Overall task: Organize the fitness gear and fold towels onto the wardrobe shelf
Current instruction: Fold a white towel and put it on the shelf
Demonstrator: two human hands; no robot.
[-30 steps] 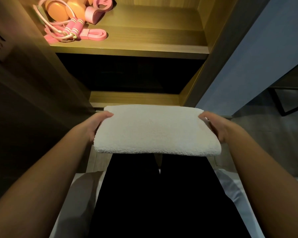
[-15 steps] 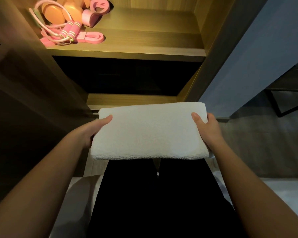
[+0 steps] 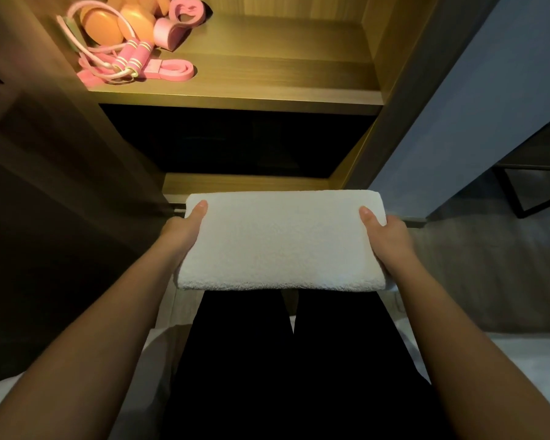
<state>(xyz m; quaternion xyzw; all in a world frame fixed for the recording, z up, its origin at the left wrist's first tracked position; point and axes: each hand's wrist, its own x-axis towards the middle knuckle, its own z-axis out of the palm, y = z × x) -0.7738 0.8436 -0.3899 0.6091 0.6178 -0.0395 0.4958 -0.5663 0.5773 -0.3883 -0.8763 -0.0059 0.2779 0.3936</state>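
While the person is standing over their own dark trouser legs [image 3: 283, 360] at 6 o'clock, both bare forearms are reaching forward and the hands are holding the folded white towel [image 3: 280, 242] in the air at the middle of the view, short of the wardrobe and touching no shelf. The left hand [image 3: 181, 231] is gripping the short end at 9 o'clock and the right hand [image 3: 386, 238] is gripping the short end at 3 o'clock. Each thumb is lying on top, and the fingers are hiding underneath. The towel is lying flat and level, its long axis running from 9 to 3 o'clock across the body and its far long edge facing 12 o'clock toward the wardrobe opening. That edge is looking rounded, so it is probably the fold. Just beyond, at 12 o'clock, the lower shelf [image 3: 251, 182] is showing its front edge. Farther up, the lit upper shelf [image 3: 283, 74] is carrying a pink jump rope [image 3: 131, 57], a pink band [image 3: 172, 69] and orange pieces [image 3: 100, 25], all bunched at 11 o'clock. This step is calling for a level carry with even pull at both ends, so the layers are not sagging or sliding. It is also calling for leading with the far edge and landing the towel on the bare wood toward 1 o'clock, well apart from the gear, before either hand is letting go.
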